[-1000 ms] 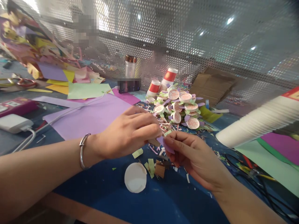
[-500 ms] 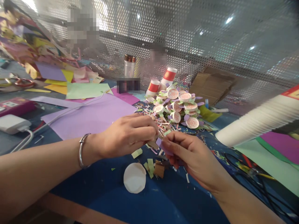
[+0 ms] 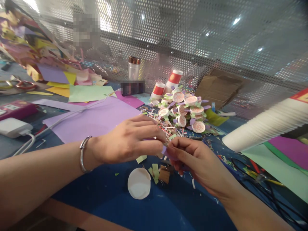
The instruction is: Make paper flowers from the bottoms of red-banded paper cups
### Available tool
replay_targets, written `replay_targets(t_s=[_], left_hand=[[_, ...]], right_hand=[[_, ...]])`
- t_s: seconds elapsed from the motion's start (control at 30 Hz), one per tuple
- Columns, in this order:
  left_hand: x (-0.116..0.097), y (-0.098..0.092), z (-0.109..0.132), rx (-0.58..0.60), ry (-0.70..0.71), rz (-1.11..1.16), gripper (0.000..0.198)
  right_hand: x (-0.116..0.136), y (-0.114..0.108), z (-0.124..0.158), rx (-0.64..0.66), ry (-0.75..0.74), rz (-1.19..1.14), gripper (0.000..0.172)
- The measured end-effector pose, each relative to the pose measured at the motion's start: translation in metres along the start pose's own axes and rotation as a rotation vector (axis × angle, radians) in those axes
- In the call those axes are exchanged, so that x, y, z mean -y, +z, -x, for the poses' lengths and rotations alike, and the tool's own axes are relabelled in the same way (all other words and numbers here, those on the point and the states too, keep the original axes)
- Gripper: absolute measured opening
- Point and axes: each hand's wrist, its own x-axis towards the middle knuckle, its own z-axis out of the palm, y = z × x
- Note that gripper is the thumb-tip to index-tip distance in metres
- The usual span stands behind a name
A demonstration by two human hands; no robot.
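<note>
My right hand (image 3: 190, 157) pinches a small piece of purple paper (image 3: 166, 151) between thumb and fingers, and the hand covers most of it. Against the paper's left edge reach the fingertips of my left hand (image 3: 134, 138), its fingers loosely stretched and a little apart; its thumb is hidden. Below the hands a white paper disc (image 3: 139, 183) lies flat on the blue table. Beside it are light-green paper strips (image 3: 155, 173) and a brown square scrap (image 3: 164, 176). Beyond the hands stands a heap of small round paper pieces (image 3: 181, 109) with red drawn marks and purple and green tabs.
A long stack of white paper cups (image 3: 264, 122) leans in from the right. Black cables (image 3: 267, 192) lie below it. Purple paper sheets (image 3: 96, 118), a white charger (image 3: 14, 128) and its cable are on the left. At the back stand a bottle (image 3: 133, 69) and perforated metal panel (image 3: 192, 29).
My left hand has shifted slightly right and its fingers have loosened and straightened. My right hand stays almost in place with the purple paper.
</note>
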Motion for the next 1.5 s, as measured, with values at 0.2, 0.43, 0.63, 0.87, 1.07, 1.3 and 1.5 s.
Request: replay_targets(t_s=[0.2, 0.43, 0.63, 0.87, 1.07, 1.3, 1.5], left_hand=[[0.0, 0.002, -0.001, -0.002, -0.002, -0.026, 0.019], [-0.001, -0.001, -0.002, 0.054, -0.01, -0.036, 0.021], [-0.001, -0.004, -0.004, 0.102, -0.021, -0.032, 0.023], [-0.002, 0.006, -0.001, 0.003, -0.278, 0.165, 0.022], [-0.002, 0.017, 0.001, 0.059, -0.763, 0.671, 0.017], [-0.002, 0.014, -0.001, 0.117, -0.896, 0.764, 0.008], [-0.005, 0.02, -0.001, 0.093, -0.91, 0.822, 0.021]], right_hand=[[-0.002, -0.001, -0.001, 0.014, -0.017, -0.001, 0.024], [0.0, 0.0, -0.001, 0.014, 0.006, -0.004, 0.02], [0.001, 0.001, -0.001, 0.019, -0.017, -0.003, 0.02], [0.001, -0.002, -0.001, -0.161, -0.058, 0.128, 0.025], [0.001, -0.002, 0.001, -0.377, -0.24, 0.506, 0.027], [0.002, 0.004, -0.001, -0.278, -0.258, 0.559, 0.019], [-0.002, 0.004, -0.002, -0.169, -0.222, 0.493, 0.018]])
